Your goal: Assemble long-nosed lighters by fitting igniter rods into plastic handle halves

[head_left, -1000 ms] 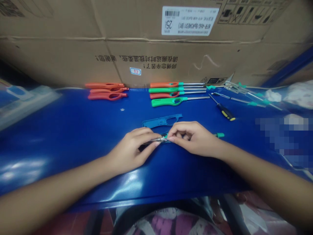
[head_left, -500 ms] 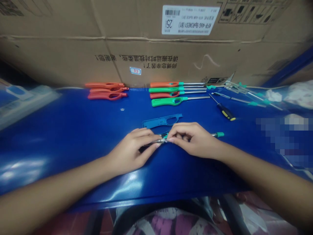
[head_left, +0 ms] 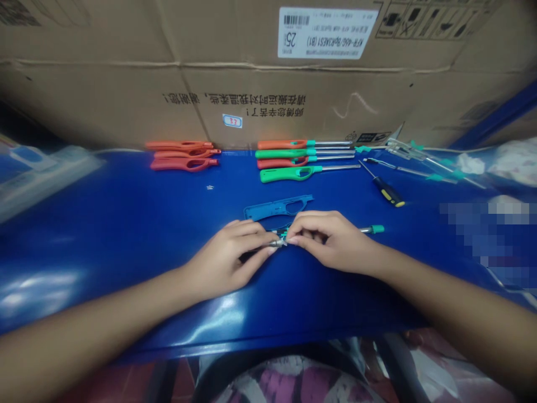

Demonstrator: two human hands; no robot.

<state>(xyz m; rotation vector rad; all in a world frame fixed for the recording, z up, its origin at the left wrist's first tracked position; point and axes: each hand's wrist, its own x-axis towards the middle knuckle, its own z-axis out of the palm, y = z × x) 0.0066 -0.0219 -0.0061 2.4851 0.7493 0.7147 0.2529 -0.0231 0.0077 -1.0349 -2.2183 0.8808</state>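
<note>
My left hand (head_left: 232, 252) pinches a small metal-tipped lighter part (head_left: 274, 243) between thumb and fingers; the rest of that part is covered by the hand. Its tip meets the fingertips of my right hand (head_left: 327, 240), which are pinched on a tiny whitish piece (head_left: 283, 240) too small to name. Beneath and behind both hands lies a partly hidden lighter, its metal tube ending in a teal cap (head_left: 377, 229) right of my right hand. Just beyond the fingers, a blue lighter handle half (head_left: 268, 210) rests on the blue table (head_left: 146, 224).
Several long-nosed lighters (head_left: 287, 174) line the back, with red handle shells (head_left: 184, 164) to their left. Tiny metal pieces (head_left: 210, 187) lie in front of those. A screwdriver (head_left: 388, 192) and loose metal tubes (head_left: 440, 165) are at right. A cardboard box (head_left: 126, 101) walls the back.
Both hands stay almost in place. The metal-tipped part and the whitish piece shift very slightly between the fingertips.
</note>
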